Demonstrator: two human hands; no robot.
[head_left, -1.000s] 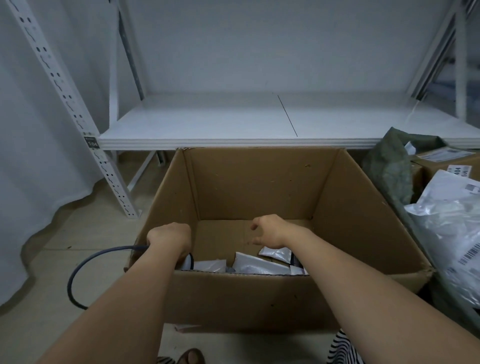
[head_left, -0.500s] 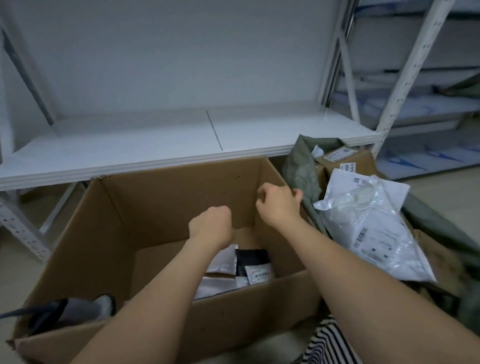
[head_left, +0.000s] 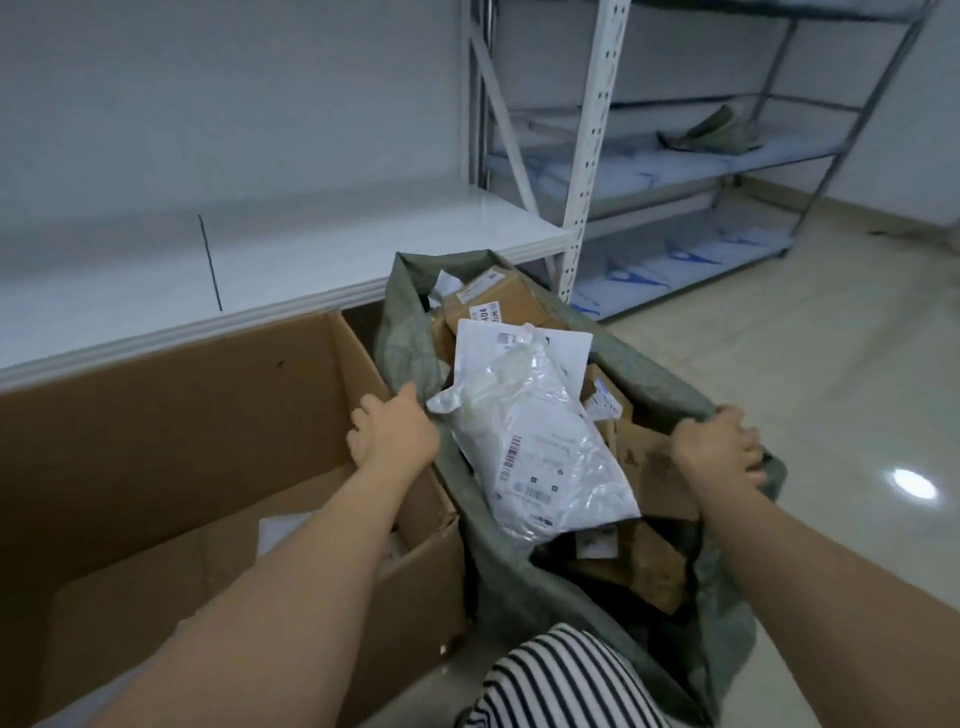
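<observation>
Though apart, both hands (head_left: 393, 439) (head_left: 717, 452) on sack (head_left: 404, 340).

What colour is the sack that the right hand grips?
Dull grey-green; the sack shows best in the head view.

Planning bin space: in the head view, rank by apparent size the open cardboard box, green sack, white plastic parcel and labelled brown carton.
1. open cardboard box, cropped by the frame
2. green sack
3. white plastic parcel
4. labelled brown carton, farthest and partly covered, so unsure
</observation>
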